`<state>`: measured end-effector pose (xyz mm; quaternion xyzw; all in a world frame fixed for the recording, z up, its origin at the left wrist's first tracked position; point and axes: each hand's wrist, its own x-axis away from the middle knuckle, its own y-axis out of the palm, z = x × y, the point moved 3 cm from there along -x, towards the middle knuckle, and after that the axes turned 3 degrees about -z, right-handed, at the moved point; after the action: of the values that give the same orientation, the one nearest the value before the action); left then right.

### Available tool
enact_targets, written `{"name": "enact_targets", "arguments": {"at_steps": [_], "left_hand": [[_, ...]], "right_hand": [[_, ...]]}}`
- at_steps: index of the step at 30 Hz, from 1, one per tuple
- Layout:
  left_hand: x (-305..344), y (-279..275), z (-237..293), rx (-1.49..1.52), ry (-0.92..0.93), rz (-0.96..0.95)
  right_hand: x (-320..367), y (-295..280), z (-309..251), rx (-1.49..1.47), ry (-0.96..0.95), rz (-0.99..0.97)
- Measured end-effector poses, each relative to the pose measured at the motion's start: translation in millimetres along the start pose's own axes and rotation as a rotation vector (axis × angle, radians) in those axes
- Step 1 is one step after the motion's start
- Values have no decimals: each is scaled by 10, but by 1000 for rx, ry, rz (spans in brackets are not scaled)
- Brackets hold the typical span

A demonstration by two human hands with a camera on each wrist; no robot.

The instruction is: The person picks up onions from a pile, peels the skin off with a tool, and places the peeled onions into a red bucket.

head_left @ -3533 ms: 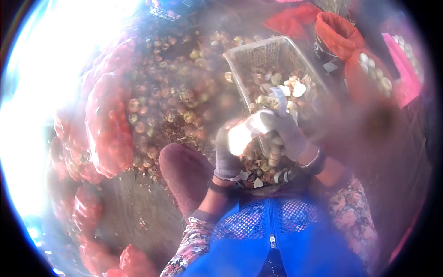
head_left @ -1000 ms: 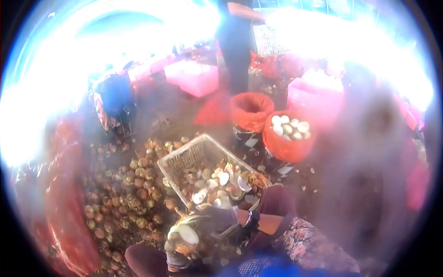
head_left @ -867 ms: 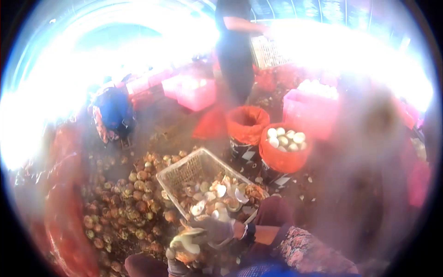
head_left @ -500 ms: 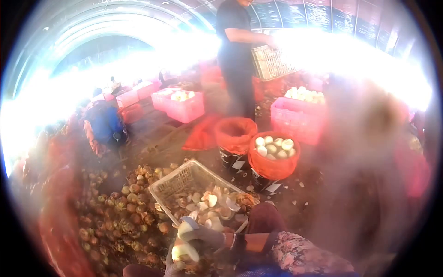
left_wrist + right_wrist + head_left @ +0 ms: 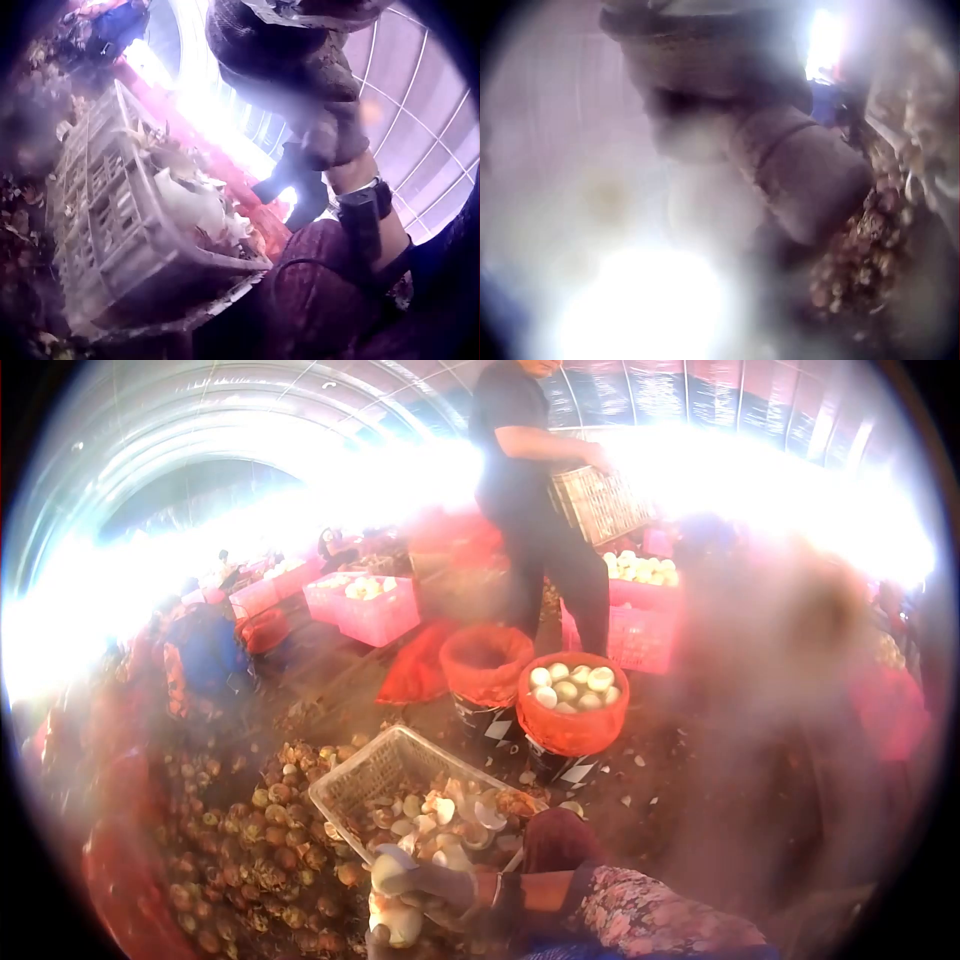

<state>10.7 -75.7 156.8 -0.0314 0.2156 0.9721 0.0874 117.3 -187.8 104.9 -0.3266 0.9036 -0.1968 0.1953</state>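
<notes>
Low in the head view, my gloved left hand (image 5: 378, 942) holds a pale, partly peeled onion (image 5: 402, 924); most of this hand is cut off by the frame edge. My gloved right hand (image 5: 440, 886) is right against the onion, its fingers curled round a whitish piece of onion peel (image 5: 388, 866). In the left wrist view the left hand (image 5: 281, 49) fills the top, and the right hand (image 5: 334, 135) reaches in beside it. Glare blurs the right wrist view, where gloved fingers (image 5: 810, 180) show. Just beyond my hands stands a plastic crate (image 5: 350, 838) with onion peels inside.
Unpeeled onions (image 5: 265, 850) heap on the left. Past the crate stand a red-lined bucket (image 5: 485, 680) and a second bucket (image 5: 570, 732) full of peeled onions. Pink crates (image 5: 365, 610) stand farther back. A person (image 5: 520, 490) carries a light basket (image 5: 600, 502).
The head view has tilted up, bringing the buckets and standing person into view. The person has stepped right. My right hand has shifted at the onion, with the pale peel in its fingers.
</notes>
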Motion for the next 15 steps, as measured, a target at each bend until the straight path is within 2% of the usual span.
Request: {"name": "enact_targets", "arguments": {"at_steps": [8,12,15], "left_hand": [[20,-112,-113,39,39,47],[245,-396,-237,188,98,104],[272,-591,-324,169,75,144]], "right_hand": [[64,-137,68,-119,111,68],[71,-270,69,-219,263,98],[31,-314,83,-308,383,97]]}}
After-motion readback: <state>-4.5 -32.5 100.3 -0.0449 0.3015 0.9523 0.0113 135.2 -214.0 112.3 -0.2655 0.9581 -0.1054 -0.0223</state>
